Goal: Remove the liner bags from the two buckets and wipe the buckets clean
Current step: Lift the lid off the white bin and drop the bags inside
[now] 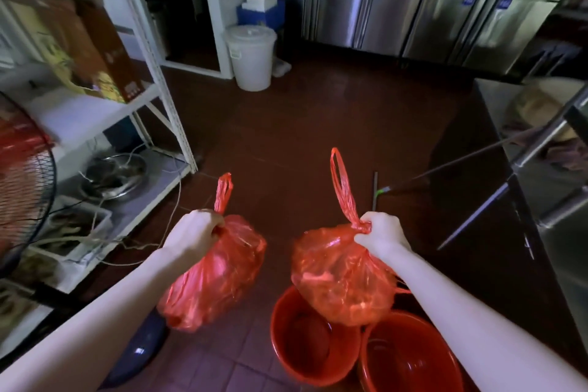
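Left hand (pixel 194 229): fingers curled tight round the twisted neck of the left red liner bag (pixel 219 270). That bag is off the floor at lower centre-left, long axis slanting from the neck down to the lower left. Its handle loop (pixel 224 191) sticks straight up.

Right hand (pixel 380 232): fingers pinch the neck of the right red liner bag (pixel 340 274). Its handle loop (pixel 340 181) points up and the body hangs down-left, overlapping the rim of the left red bucket (pixel 286 360) in the picture.

Right red bucket (pixel 413 317) is just beside the left one. Both stand upright on the tiled floor (pixel 302 137), bottom centre-right, mouths up and unlined.
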